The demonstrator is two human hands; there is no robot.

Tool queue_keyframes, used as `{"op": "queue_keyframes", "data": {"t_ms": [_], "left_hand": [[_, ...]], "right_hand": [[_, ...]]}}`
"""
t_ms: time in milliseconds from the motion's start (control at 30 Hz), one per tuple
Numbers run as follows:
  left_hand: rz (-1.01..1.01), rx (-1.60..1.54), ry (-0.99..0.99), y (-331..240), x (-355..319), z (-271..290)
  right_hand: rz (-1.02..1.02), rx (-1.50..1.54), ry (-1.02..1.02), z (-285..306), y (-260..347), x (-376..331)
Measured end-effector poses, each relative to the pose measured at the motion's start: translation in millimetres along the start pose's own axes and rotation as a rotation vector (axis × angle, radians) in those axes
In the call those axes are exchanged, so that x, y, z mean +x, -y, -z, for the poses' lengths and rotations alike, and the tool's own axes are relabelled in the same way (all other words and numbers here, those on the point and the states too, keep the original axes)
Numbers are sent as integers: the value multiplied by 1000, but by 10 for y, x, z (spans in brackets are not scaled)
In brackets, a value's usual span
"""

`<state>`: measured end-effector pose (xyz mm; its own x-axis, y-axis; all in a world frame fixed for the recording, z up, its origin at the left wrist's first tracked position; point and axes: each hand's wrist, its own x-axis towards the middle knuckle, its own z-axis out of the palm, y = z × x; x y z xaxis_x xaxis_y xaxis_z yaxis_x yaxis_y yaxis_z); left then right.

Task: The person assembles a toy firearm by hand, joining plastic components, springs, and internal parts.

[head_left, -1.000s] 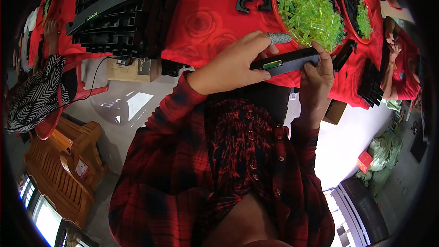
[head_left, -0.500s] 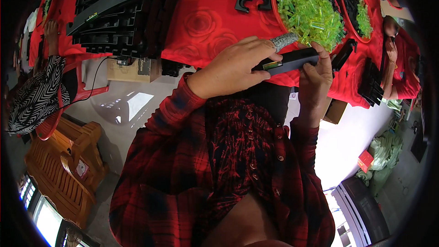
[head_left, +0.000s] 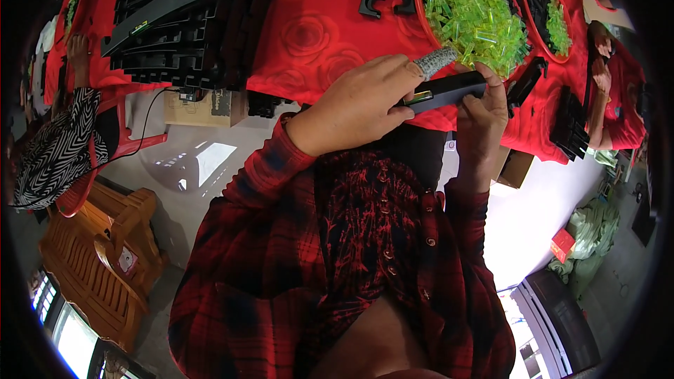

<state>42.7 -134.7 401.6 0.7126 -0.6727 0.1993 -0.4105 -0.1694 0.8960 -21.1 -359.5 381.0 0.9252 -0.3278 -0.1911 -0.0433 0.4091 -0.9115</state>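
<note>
Head view looking straight down: both hands are on a long, flat black plastic bar (head_left: 449,91), smooth and matte, with a small green-and-yellow bit showing at its left end. The left hand (head_left: 358,105) is curled over that end, thumb and fingers pinched closed on it, and its index finger wears a grey knitted fingertip cover (head_left: 435,61) (rough-looking weave). The right hand (head_left: 481,116) is clamped on the bar's other end from below, thumb up against it.

The bar sits in the air just at the near edge of the table, right in front of a round red bowl (head_left: 420,0) heaped with translucent lime-green plastic pieces (head_left: 477,17), short and stick-shaped. A glossy red rose-print tablecloth (head_left: 316,35) covers the table. Off to the left is a big stack of ribbed black plastic parts (head_left: 182,21).

Compared with half a second ago, the bar looks a touch more level, and the covered fingertip sits above it rather than on its end.
</note>
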Motion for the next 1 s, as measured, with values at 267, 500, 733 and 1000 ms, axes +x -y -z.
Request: {"op": "queue_keyframes", "data": {"t_ms": [267, 500, 733, 1000], "left_hand": [[-4, 41, -127, 57, -8, -78], [-60, 84, -117, 110, 8, -51], [-126, 53, -189, 158, 4, -74], [173, -210, 12, 173, 11, -40]], "right_hand": [[169, -146, -19, -110, 55, -55], [257, -164, 16, -156, 89, -96], [254, -164, -3, -141, 84, -68], [139, -173, -49, -69, 99, -43]]}}
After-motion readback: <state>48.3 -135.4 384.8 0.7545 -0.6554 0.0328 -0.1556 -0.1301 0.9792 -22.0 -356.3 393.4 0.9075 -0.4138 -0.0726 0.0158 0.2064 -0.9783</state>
